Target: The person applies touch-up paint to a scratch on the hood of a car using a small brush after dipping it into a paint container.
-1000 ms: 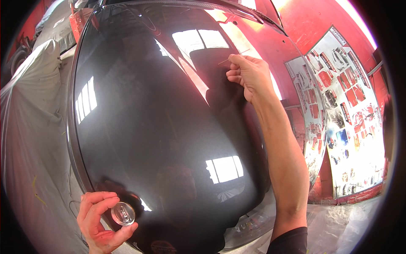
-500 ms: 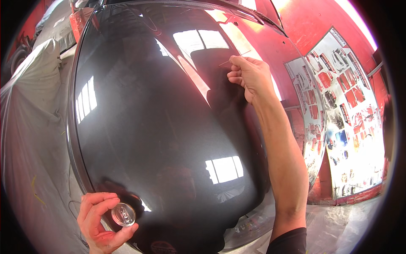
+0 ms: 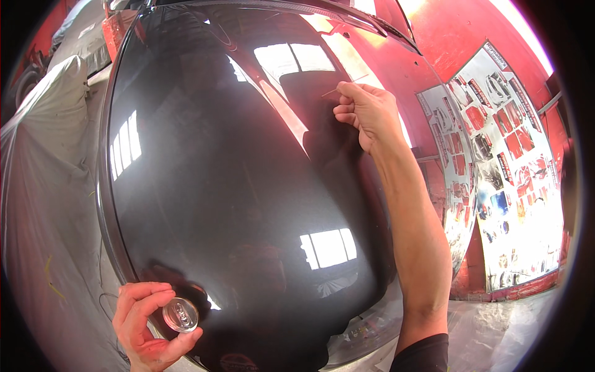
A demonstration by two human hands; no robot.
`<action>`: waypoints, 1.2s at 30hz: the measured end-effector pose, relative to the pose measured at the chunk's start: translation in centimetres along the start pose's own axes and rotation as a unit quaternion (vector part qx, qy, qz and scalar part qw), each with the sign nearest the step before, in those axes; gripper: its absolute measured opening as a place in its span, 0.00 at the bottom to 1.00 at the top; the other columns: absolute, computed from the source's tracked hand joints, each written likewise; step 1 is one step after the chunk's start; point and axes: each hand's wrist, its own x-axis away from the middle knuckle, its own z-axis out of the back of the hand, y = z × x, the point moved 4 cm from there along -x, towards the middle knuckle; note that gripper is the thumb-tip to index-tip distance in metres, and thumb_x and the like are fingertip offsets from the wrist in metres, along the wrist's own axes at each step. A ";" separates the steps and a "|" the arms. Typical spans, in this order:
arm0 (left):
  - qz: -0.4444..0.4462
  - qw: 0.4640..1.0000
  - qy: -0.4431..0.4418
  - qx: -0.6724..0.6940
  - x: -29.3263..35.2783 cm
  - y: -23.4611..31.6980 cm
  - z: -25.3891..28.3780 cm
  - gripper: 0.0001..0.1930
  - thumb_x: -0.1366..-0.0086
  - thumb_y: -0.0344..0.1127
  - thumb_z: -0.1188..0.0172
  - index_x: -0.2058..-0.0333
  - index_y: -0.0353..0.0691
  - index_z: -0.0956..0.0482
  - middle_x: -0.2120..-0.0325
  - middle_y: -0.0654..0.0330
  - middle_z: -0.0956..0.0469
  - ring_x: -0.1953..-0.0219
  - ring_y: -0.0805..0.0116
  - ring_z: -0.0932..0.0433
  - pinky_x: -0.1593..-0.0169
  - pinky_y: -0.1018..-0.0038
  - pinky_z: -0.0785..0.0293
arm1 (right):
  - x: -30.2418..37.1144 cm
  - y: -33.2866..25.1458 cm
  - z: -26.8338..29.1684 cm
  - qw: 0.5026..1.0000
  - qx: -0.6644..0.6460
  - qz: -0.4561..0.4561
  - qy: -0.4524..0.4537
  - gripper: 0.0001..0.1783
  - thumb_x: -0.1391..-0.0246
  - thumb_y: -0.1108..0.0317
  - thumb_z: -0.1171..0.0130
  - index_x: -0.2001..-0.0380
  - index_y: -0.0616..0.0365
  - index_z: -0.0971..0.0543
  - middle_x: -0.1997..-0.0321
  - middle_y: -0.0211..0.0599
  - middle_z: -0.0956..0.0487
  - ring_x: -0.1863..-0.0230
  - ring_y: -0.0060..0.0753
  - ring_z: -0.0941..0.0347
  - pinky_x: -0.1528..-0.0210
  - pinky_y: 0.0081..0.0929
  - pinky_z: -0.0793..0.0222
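A small round container [image 3: 181, 315], shiny and see-through at the rim, is held in my left hand [image 3: 145, 322] between the fingers and the thumb. It is over the near left corner of a glossy black car hood [image 3: 229, 186]. Farther off, my right hand [image 3: 369, 111] is closed in a pinch on a thin stick [image 3: 328, 93], whose ends stick out on both sides of the fingers. This hand is over the hood's far right part; whether the stick's tip touches the paint I cannot tell.
Bright window reflections lie on the hood. A wiper arm [image 3: 396, 37] is at its far edge. Grey sheeting [image 3: 49, 186] hangs along the left, beside a covered vehicle [image 3: 80, 37]. On the right, a red wall [image 3: 440, 37] carries a large poster [image 3: 508, 173]. Clear plastic [image 3: 496, 325] covers the floor.
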 end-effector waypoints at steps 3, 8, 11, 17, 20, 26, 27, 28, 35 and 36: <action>-0.003 1.000 -0.002 0.002 0.0 -0.3 -0.2 0.27 0.63 0.41 0.27 0.62 0.35 0.20 0.61 0.53 0.24 0.58 0.58 0.23 0.55 0.67 0.27 | 0.0 0.2 0.2 1.000 0.006 0.003 -0.003 0.08 0.49 0.72 0.38 0.70 0.69 0.22 0.76 0.36 0.24 0.79 0.27 0.23 0.74 0.21 0.23; -0.006 1.000 -0.004 -0.003 0.2 -0.4 -0.1 0.27 0.63 0.42 0.26 0.62 0.35 0.20 0.61 0.53 0.24 0.58 0.58 0.23 0.55 0.67 0.27 | 0.1 0.6 0.0 1.000 -0.009 0.001 -0.003 0.08 0.48 0.72 0.38 0.70 0.69 0.22 0.76 0.36 0.24 0.79 0.28 0.23 0.74 0.21 0.23; -0.011 1.000 -0.007 -0.011 0.1 -0.3 -0.1 0.27 0.62 0.42 0.26 0.61 0.35 0.20 0.61 0.53 0.24 0.58 0.58 0.23 0.55 0.67 0.27 | 0.3 0.6 0.1 0.999 -0.038 -0.005 0.001 0.09 0.47 0.72 0.38 0.69 0.69 0.22 0.76 0.36 0.25 0.78 0.29 0.23 0.74 0.21 0.23; -0.028 0.999 0.001 -0.020 0.0 0.2 0.3 0.27 0.61 0.42 0.26 0.61 0.35 0.19 0.61 0.52 0.23 0.59 0.59 0.23 0.55 0.68 0.28 | 1.6 -0.2 1.4 0.992 -0.126 -0.006 -0.028 0.09 0.46 0.70 0.37 0.68 0.67 0.22 0.74 0.36 0.25 0.78 0.28 0.25 0.74 0.24 0.26; -0.031 0.999 0.002 -0.016 0.0 0.9 0.6 0.27 0.60 0.41 0.26 0.61 0.35 0.19 0.60 0.52 0.23 0.59 0.60 0.24 0.55 0.68 0.28 | 4.7 -2.1 3.3 0.988 -0.140 0.025 -0.052 0.08 0.44 0.70 0.37 0.68 0.65 0.22 0.74 0.34 0.25 0.79 0.28 0.26 0.76 0.24 0.29; -0.074 0.997 0.012 -0.025 -0.5 2.8 -0.1 0.27 0.65 0.35 0.23 0.61 0.37 0.18 0.61 0.55 0.21 0.61 0.60 0.23 0.60 0.68 0.27 | 15.0 -2.5 4.8 0.986 -0.094 -0.018 -0.136 0.11 0.38 0.66 0.39 0.70 0.64 0.22 0.77 0.32 0.24 0.83 0.21 0.28 0.78 0.21 0.33; -0.085 0.996 -0.001 -0.021 -0.8 3.3 -0.5 0.26 0.64 0.34 0.23 0.61 0.37 0.18 0.61 0.55 0.20 0.61 0.60 0.22 0.59 0.68 0.27 | 16.7 -2.1 5.1 0.983 -0.087 -0.039 -0.160 0.10 0.39 0.68 0.39 0.70 0.64 0.23 0.76 0.32 0.23 0.82 0.20 0.27 0.78 0.20 0.33; -0.098 0.995 -0.014 -0.017 -1.1 4.1 -1.1 0.26 0.64 0.34 0.23 0.61 0.37 0.18 0.60 0.56 0.20 0.60 0.60 0.22 0.58 0.68 0.28 | 18.3 -1.9 5.4 0.980 -0.091 -0.057 -0.165 0.09 0.39 0.69 0.38 0.71 0.63 0.22 0.75 0.32 0.21 0.81 0.18 0.27 0.78 0.19 0.33; -0.151 0.987 -0.049 -0.001 -2.2 7.3 -1.8 0.25 0.61 0.34 0.25 0.60 0.34 0.19 0.60 0.51 0.21 0.59 0.57 0.20 0.55 0.67 0.24 | 24.6 -3.9 3.1 0.958 -0.100 -0.048 -0.264 0.01 0.41 0.82 0.42 0.67 0.69 0.22 0.71 0.38 0.23 0.79 0.22 0.24 0.78 0.18 0.30; -0.157 0.986 -0.061 0.010 -2.7 7.6 -2.4 0.25 0.60 0.34 0.24 0.60 0.34 0.19 0.60 0.51 0.21 0.59 0.57 0.20 0.55 0.67 0.23 | 24.7 -4.0 3.2 0.962 -0.081 -0.023 -0.258 0.02 0.41 0.80 0.41 0.68 0.67 0.21 0.68 0.37 0.21 0.77 0.19 0.25 0.76 0.17 0.30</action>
